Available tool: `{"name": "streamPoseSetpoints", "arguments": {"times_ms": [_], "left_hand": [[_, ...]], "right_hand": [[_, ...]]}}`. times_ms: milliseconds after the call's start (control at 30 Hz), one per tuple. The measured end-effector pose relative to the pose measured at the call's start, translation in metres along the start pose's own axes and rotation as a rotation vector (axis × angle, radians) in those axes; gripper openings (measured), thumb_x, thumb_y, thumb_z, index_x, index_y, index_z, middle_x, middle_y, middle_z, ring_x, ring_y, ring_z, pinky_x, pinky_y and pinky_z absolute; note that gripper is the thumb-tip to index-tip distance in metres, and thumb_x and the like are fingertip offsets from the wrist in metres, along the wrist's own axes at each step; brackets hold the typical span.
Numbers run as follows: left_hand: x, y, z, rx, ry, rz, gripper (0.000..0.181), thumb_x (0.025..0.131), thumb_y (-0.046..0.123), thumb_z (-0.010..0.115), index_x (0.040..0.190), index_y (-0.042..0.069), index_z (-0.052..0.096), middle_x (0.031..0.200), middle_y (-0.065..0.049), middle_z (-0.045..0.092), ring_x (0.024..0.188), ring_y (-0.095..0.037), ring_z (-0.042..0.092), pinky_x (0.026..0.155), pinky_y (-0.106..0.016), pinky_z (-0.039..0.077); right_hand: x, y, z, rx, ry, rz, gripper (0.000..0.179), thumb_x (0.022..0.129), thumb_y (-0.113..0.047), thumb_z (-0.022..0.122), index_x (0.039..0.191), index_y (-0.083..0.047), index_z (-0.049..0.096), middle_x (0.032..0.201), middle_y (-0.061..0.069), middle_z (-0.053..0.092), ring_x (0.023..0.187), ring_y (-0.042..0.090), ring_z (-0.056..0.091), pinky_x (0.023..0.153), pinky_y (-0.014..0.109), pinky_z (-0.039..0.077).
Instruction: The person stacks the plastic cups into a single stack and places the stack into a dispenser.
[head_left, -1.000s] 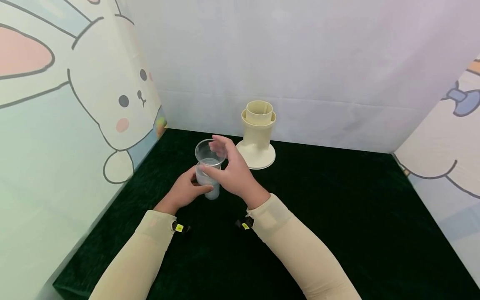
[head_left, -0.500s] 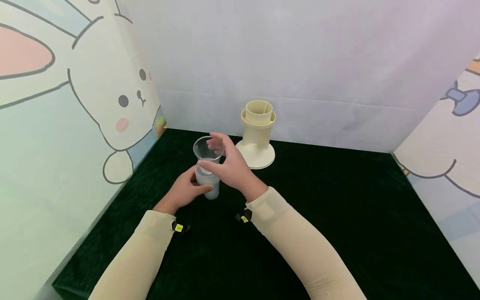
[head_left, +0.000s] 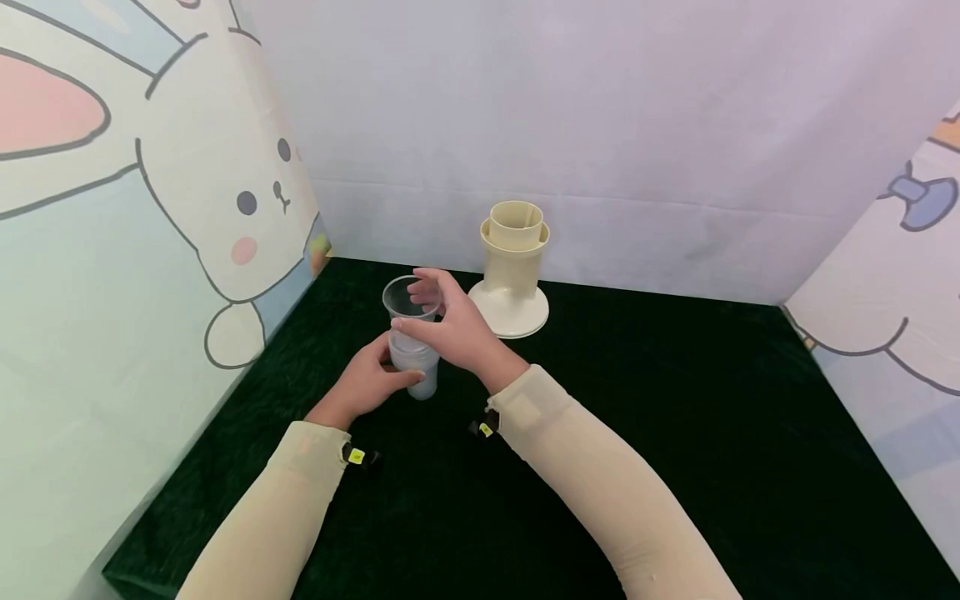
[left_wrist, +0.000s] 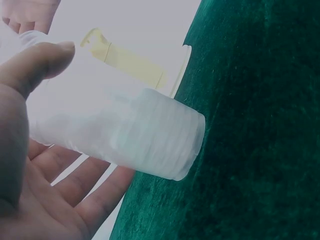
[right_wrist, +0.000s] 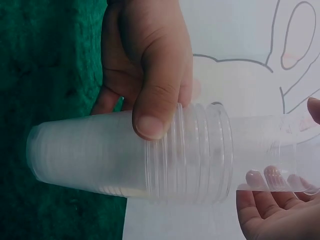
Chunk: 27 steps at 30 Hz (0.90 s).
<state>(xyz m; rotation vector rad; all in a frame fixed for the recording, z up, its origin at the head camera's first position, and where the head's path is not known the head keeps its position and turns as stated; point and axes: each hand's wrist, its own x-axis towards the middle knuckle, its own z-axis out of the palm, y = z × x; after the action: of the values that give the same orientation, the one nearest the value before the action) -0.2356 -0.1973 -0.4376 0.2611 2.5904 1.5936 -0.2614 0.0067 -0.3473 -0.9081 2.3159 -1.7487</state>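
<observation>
My left hand (head_left: 367, 379) grips a nested stack of clear plastic cups (right_wrist: 85, 155) around its side, thumb in front and fingers behind. The stack's narrow base points down, over the dark green cloth. From its mouth rises one more clear plastic cup (head_left: 403, 310), its lower part inside the stack. My right hand (head_left: 459, 329) holds this upper cup near its rim, thumb on the near side and fingers round the far side. In the right wrist view, several stacked rims sit close together below the upper cup, just past the left thumb (right_wrist: 152, 125).
A cream stand (head_left: 513, 267) with two round openings and a wide round base stands behind the right hand, near the back wall (head_left: 637, 125). Dark green cloth (head_left: 675, 433) covers the table. Cartoon-printed sheets (head_left: 90, 292) hang at both sides.
My right hand and the upper cup have shifted slightly left. The left hand and the stack have stayed almost in place.
</observation>
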Motion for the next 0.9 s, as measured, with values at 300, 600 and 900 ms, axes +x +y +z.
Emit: {"name": "streamPoseSetpoints", "arguments": {"times_ms": [300,600,900], "left_hand": [[0.000,-0.002,-0.002,0.015,-0.005,0.007,0.075,0.087,0.045,0.082,0.149,0.020,0.047,0.142,-0.007,0.056,0.125,-0.031,0.058,0.103,-0.058,0.048],[-0.001,-0.003,-0.002,0.026,0.004,0.037,0.071,0.089,0.042,0.081,0.148,0.018,0.047,0.139,-0.008,0.058,0.122,-0.030,0.059,0.101,-0.055,0.051],[0.001,-0.002,-0.001,0.053,-0.011,0.021,0.075,0.089,0.047,0.080,0.149,0.019,0.047,0.140,-0.009,0.057,0.122,-0.031,0.059,0.099,-0.055,0.052]], "right_hand": [[0.006,0.007,0.001,0.020,-0.010,0.023,0.073,0.095,-0.034,0.075,0.155,-0.018,0.037,0.141,-0.001,0.056,0.129,0.013,0.054,0.108,0.037,0.044],[0.006,0.008,0.004,0.003,-0.038,0.031,0.073,0.096,-0.035,0.074,0.156,-0.018,0.035,0.144,0.001,0.055,0.133,0.019,0.052,0.110,0.040,0.042],[0.002,0.013,0.005,-0.022,-0.029,0.096,0.074,0.095,-0.038,0.075,0.155,-0.019,0.037,0.148,0.002,0.053,0.134,0.015,0.050,0.112,0.047,0.042]]}}
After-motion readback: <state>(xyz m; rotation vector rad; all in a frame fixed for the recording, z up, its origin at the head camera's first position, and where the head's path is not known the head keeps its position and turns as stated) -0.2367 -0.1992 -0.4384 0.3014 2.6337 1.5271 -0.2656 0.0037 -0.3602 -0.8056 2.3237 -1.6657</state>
